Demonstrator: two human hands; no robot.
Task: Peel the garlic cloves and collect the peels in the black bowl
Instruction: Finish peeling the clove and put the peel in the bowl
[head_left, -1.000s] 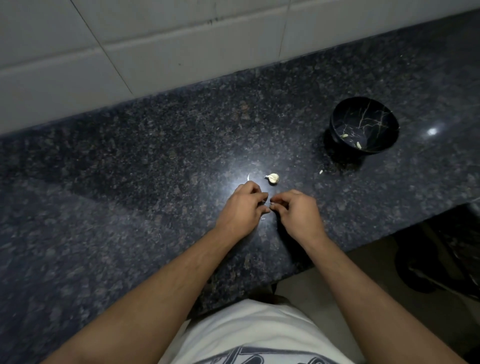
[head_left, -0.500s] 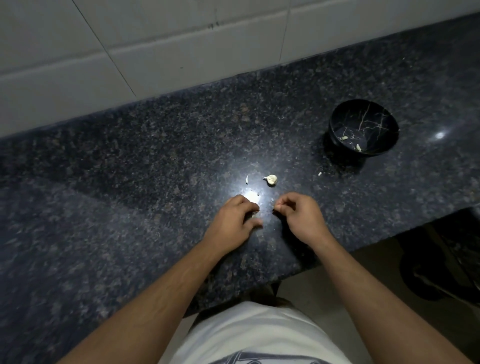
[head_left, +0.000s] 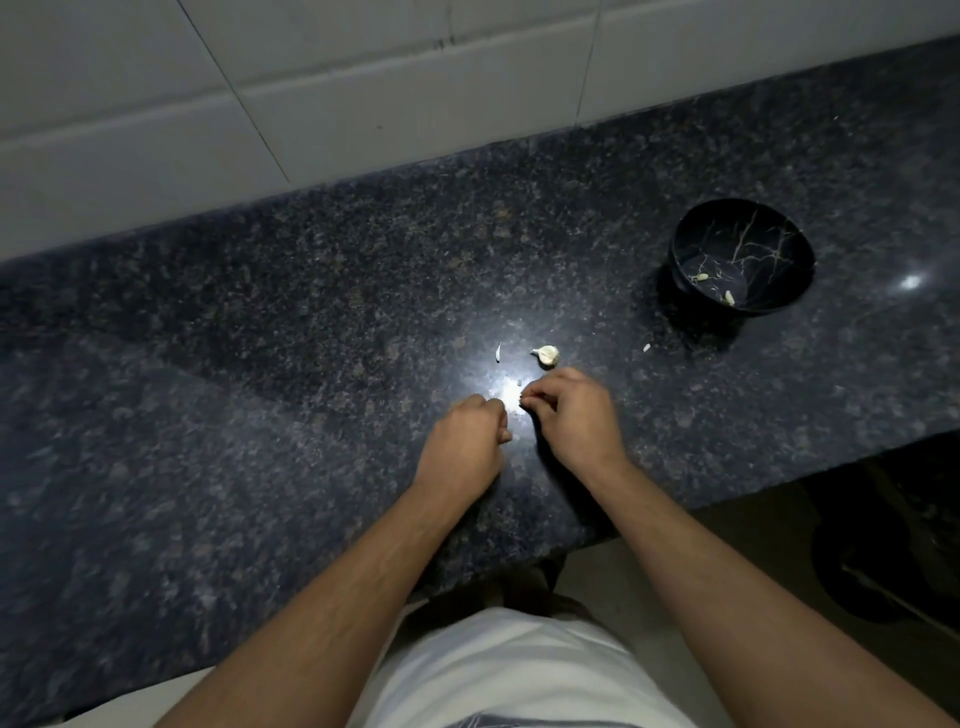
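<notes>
Hands parted since a second ago; peel apparently off.

Right hand (head_left: 574, 415) now lifted slightly forward, fingertips pinched together on something tiny, likely peel, too small to confirm. Left hand (head_left: 465, 441) pulled back just beside it, fingers curled; cannot tell what it holds. Just beyond right hand: garlic clove (head_left: 546, 355) on counter (head_left: 260, 364), thin peel sliver (head_left: 498, 352) to its left. Far right and forward: black bowl (head_left: 779, 228) with few scraps inside, one stray bit (head_left: 647, 347) short of it. Probable next: carry pinch to bowl.
</notes>
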